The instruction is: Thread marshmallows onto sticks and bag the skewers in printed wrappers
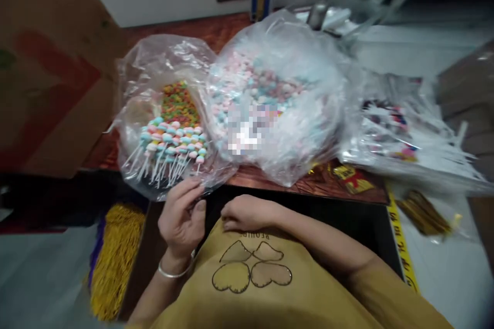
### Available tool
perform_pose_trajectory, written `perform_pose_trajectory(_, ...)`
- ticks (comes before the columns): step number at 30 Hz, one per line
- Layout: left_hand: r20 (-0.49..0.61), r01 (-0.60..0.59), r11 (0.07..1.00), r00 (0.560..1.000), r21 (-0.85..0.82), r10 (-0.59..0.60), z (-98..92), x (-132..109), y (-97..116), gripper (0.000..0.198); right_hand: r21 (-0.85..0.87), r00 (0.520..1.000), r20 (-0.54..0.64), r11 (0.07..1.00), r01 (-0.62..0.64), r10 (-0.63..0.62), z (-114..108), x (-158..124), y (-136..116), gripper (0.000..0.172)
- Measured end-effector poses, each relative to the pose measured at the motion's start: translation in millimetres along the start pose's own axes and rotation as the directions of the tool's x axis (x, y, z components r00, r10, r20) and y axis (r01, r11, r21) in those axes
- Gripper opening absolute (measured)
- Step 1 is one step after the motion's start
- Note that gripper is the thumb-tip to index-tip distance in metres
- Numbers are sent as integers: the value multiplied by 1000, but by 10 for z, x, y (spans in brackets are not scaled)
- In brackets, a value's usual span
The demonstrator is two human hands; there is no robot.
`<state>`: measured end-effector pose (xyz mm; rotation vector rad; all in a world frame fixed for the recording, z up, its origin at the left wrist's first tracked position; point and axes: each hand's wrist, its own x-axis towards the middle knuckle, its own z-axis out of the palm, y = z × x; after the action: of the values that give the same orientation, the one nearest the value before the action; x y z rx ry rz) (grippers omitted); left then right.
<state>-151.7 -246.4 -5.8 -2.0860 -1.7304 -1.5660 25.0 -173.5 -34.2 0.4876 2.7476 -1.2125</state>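
My left hand (181,218), with a bangle at the wrist, is at the table's front edge, below a bunch of candy sticks (172,141). Its fingers are bent and the thumb stands apart from them; I see nothing held. The sticks carry pastel pink, blue and white candies with yellow pieces between them, and lie on a clear plastic bag (162,51). Behind their heads are small orange, green and yellow candies (179,103). My right hand (249,212) is closed in front of my shirt, off the table; whatever its fingers hold, if anything, is hidden.
A large clear bag of pastel candies (278,82) fills the table's middle. To the right lies a bag with white sticks (405,128). Small gold-and-red packets (353,179) lie near the front edge. A cardboard box (57,72) stands left; yellow fringe (118,262) hangs lower left.
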Motion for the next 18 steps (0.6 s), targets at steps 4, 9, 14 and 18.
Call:
perform_pose_trajectory(4, 224, -146, 955, 953, -258, 206, 548, 151, 111, 28, 249, 922, -276, 947, -204, 271, -87, -1066, 195, 15)
perform_pose_trajectory(9, 254, -197, 946, 931, -257, 263, 1103, 332, 193, 19, 370, 664, -610, 896, -246, 434, -158, -1531, 241, 18)
perform_pose_trajectory(14, 249, -150, 973, 963, 176, 103, 1387, 747, 32, 25, 245, 349, -890, 952, -181, 295, -764, -1105, 483, 19)
perform_pose_trajectory(18, 381, -34, 899, 912, 436, -150, 1485, 952, -130, 56, 185, 362, -875, 913, -363, 321, -1368, -643, 957, 23)
